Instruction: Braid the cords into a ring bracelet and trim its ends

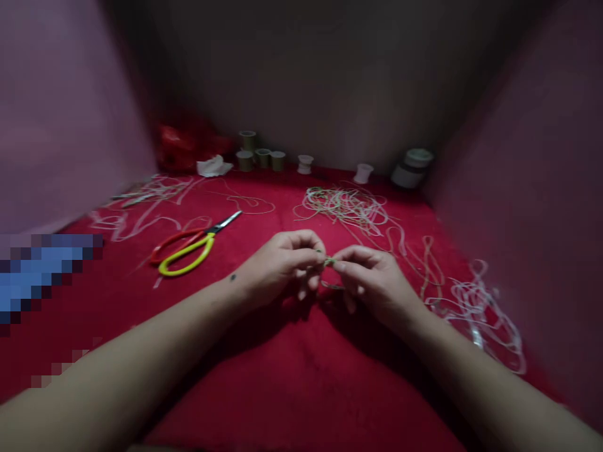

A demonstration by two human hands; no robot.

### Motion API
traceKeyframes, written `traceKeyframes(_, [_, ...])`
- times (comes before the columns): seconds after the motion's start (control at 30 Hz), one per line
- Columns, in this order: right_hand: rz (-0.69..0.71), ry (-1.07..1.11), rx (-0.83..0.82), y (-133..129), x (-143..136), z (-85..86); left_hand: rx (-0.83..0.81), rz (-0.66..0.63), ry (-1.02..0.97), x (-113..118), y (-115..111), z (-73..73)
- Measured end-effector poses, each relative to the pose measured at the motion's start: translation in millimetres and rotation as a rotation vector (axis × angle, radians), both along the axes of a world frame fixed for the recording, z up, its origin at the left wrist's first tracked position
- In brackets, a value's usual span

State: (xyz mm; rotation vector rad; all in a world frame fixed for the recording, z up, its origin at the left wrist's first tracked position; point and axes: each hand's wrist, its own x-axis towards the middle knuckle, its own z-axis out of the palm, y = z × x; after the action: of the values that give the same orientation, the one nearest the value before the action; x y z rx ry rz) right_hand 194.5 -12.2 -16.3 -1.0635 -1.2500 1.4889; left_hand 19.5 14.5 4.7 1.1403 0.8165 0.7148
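Note:
Between my two hands is a small piece of knotted green cord, with a thin loop of it hanging below. My left hand pinches one end between thumb and forefinger, its other fingers curled under. My right hand pinches the other end in the same way, a short gap from the left. Both are held just above the red cloth. The cord's finer detail is too small to make out, and fingertips partly cover it.
Scissors with red and yellow handles lie left of my hands. A tangle of cords sits beyond them; more pale strands lie right, others far left. Thread spools, white tissue and a lidded jar line the back.

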Motion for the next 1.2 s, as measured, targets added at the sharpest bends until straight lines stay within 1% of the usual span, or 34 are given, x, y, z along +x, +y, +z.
traceKeyframes(0.07, [0.031,0.079,-0.023,3,1,-2.7,0.009,-0.015,0.005,-1,1,-1.5])
traceKeyframes(0.17, [0.051,0.098,-0.032,5,2,-4.6,0.004,-0.024,-0.026,-2,2,-2.1])
traceKeyframes(0.27, [0.025,0.076,-0.004,4,2,-3.0,0.007,-0.025,-0.026,-3,1,0.7])
traceKeyframes(0.33, [-0.003,0.001,0.050,4,2,-1.9,0.043,-0.016,0.047,-4,1,3.4])
traceKeyframes(0.43, [-0.042,-0.191,0.227,5,4,-2.4,0.128,0.071,0.182,-4,1,6.8])
traceKeyframes(0.5, [-0.072,-0.319,0.397,5,5,-4.2,0.159,0.141,0.197,-4,0,8.0])
traceKeyframes(0.53, [-0.081,-0.379,0.485,5,5,-5.1,0.168,0.156,0.190,-4,0,8.2])
traceKeyframes(0.6, [-0.082,-0.471,0.648,4,5,-6.4,0.187,0.126,0.191,-3,-2,7.9])
traceKeyframes(0.67, [-0.072,-0.515,0.769,3,5,-6.6,0.211,0.053,0.216,-2,-2,6.9])
traceKeyframes(0.73, [-0.071,-0.532,0.845,3,5,-6.3,0.230,-0.023,0.256,-2,-2,5.9])
traceKeyframes(0.8, [-0.087,-0.549,0.885,3,5,-6.3,0.242,-0.084,0.292,-1,-1,5.2])
traceKeyframes(0.87, [-0.097,-0.558,0.901,3,5,-6.7,0.241,-0.106,0.313,-1,0,5.0])
traceKeyframes(0.97, [-0.104,-0.523,0.861,2,4,-7.4,0.199,-0.065,0.317,-1,1,5.1])
traceKeyframes(1.07, [-0.092,-0.475,0.728,2,4,-7.2,0.171,-0.042,0.316,-3,2,6.0])
traceKeyframes(1.2, [-0.044,-0.405,0.543,4,6,-8.1,0.195,-0.037,0.318,-5,2,8.0])
